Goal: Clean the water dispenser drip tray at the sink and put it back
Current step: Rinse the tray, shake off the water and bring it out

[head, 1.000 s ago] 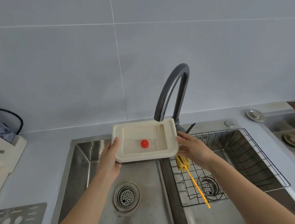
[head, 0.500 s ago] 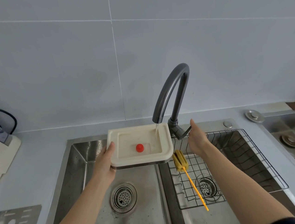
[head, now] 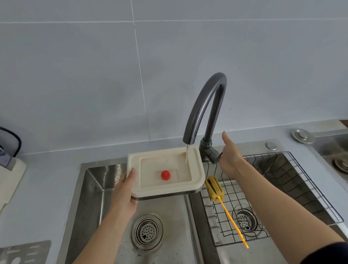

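Your right hand (head: 231,156) has left the tray (head: 162,152) for the tap lever (head: 213,155). Left hand (head: 125,190) grips the tray's left edge — smooth cream plastic, rounded corners, long side left-right — over the left basin (head: 94,193), under a thin stream from the tap (head: 204,99). Right hand: thumb up, fingers hidden, grip unclear.

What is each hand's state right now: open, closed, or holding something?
Left hand: holds the drip tray by its left edge.
Right hand: at the faucet handle, thumb up; grip cannot be told.
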The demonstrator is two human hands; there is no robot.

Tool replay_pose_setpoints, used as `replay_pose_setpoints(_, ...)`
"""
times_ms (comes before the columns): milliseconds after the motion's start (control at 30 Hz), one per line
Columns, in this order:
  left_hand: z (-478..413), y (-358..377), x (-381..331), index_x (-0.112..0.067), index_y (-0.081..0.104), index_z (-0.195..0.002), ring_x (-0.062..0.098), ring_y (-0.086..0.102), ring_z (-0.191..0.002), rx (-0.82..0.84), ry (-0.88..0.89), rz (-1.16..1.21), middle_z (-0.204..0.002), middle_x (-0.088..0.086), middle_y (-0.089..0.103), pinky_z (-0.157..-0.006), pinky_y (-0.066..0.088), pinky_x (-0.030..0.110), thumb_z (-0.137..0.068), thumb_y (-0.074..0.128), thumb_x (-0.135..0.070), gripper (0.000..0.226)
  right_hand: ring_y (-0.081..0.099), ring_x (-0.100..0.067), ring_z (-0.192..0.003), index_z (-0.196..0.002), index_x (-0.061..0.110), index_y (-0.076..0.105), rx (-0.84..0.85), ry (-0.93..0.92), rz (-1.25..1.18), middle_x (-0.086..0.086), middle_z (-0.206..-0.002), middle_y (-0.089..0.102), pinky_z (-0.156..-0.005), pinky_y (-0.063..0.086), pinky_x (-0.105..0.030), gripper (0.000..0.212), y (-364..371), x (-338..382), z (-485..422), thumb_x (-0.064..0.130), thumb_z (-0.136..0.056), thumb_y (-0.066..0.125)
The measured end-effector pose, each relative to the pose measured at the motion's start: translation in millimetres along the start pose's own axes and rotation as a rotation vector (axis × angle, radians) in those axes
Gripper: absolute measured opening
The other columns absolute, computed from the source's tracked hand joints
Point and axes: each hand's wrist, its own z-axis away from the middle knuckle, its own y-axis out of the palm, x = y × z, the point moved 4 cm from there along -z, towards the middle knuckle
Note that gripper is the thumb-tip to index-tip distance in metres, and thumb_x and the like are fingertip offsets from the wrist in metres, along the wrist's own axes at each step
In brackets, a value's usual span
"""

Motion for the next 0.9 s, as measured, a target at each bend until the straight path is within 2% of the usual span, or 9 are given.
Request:
replay_pose_setpoints(167,1.4,-1.4,1.2,-0.012,0.052,-0.122,0.027,0.056,-0.101,-0.005,-0.013,0.008,-0.115,0.011,0.06,-0.076,0.044,0.034,-0.087,0.055,-0.027,0.039,0.052,-0.029,-0.118,-0.147,0.01,0.013,-0.017,-0.004,0.006,-0.018,-0.143,0.036,-0.108,0.038,-0.04,0.075,7.2,7.7,-1.6,0.053,-0.092,0.039)
replay_pose_setpoints(300,1.9,-1.1,0.3,-0.014,0.052,-0.122,0.022,0.059,-0.091,0.01,-0.008,0.002,-0.108,0.007,0.062,-0.076,0.048,0.032,-0.088,0.054,-0.027,0.037,0.033,-0.029,-0.138,-0.148,0.011,0.007,0.029,-0.003,0.155,-0.017,-0.154,0.019,-0.107,0.031,-0.036,0.072,6.6,14.0,6.4,0.05,-0.094,0.034)
replay_pose_setpoints(400,4.6,-1.6,-0.2,-0.015,0.051,-0.123,0.02,0.06,-0.09,0.015,-0.005,0.005,-0.104,0.004,0.064,-0.066,0.054,0.027,-0.089,0.052,-0.027,0.037,0.019,-0.029,-0.143,-0.148,0.005,0.006,0.098,-0.03,0.273,-0.018,-0.156,0.013,-0.115,0.018,-0.037,0.072,1.1,9.1,9.5,0.047,-0.096,0.033)
replay_pose_setpoints(500,6.6,-4.8,-2.3,-0.013,0.048,-0.128,0.028,0.058,-0.102,0.025,-0.005,0.004,-0.118,0.012,0.06,-0.078,0.052,0.035,-0.089,0.05,-0.026,0.041,0.013,-0.03,-0.144,-0.148,0.01,0.004,0.148,-0.032,0.389,-0.015,-0.157,0.011,-0.117,0.01,-0.043,0.078,5.8,-6.8,13.1,0.049,-0.091,0.041)
replay_pose_setpoints(533,7.3,-6.8,-3.3,-0.013,0.048,-0.128,0.031,0.056,-0.11,0.026,-0.007,0.001,-0.123,0.014,0.058,-0.085,0.048,0.039,-0.089,0.05,-0.026,0.041,0.016,-0.03,-0.144,-0.149,0.015,0.003,0.185,-0.025,0.422,-0.012,-0.157,0.013,-0.118,0.012,-0.045,0.079,10.9,-14.4,16.6,0.049,-0.091,0.042)
replay_pose_setpoints(600,10.0,-10.3,-5.7,-0.014,0.047,-0.129,0.035,0.052,-0.118,0.03,-0.01,-0.003,-0.129,0.016,0.055,-0.09,0.045,0.043,-0.089,0.05,-0.027,0.042,0.038,-0.033,-0.134,-0.149,0.021,0.011,0.272,0.002,0.468,-0.011,-0.153,0.026,-0.114,0.027,-0.049,0.075,20.6,-31.5,21.3,0.052,-0.089,0.044)
replay_pose_setpoints(667,13.8,-12.7,-9.1,-0.015,0.047,-0.129,0.034,0.052,-0.117,0.031,-0.004,-0.014,-0.128,0.015,0.055,-0.083,0.048,0.038,-0.09,0.049,-0.026,0.041,0.057,-0.03,-0.113,-0.141,0.019,0.031,0.312,0.018,0.515,-0.011,-0.134,0.05,-0.101,0.045,-0.049,0.059,29.1,-43.9,32.1,0.048,-0.091,0.044)
replay_pose_setpoints(767,19.3,-15.7,-14.7,-0.016,0.046,-0.13,0.028,0.055,-0.109,0.039,0.016,-0.033,-0.124,0.012,0.057,-0.072,0.053,0.031,-0.09,0.048,-0.027,0.041,0.064,-0.023,-0.094,-0.126,0.017,0.045,0.316,-0.033,0.561,-0.004,-0.105,0.063,-0.083,0.056,-0.044,0.037,35.2,-49.6,38.7,0.037,-0.095,0.044)
replay_pose_setpoints(900,25.6,-20.7,-21.3,-0.015,0.047,-0.129,0.022,0.06,-0.097,0.052,0.034,-0.083,-0.113,0.008,0.061,-0.067,0.054,0.029,-0.09,0.048,-0.028,0.041,0.064,-0.018,-0.084,-0.117,0.018,0.046,0.304,-0.087,0.571,0.001,-0.095,0.063,-0.076,0.058,-0.041,0.027,38.7,-48.7,44.6,0.031,-0.093,0.049)
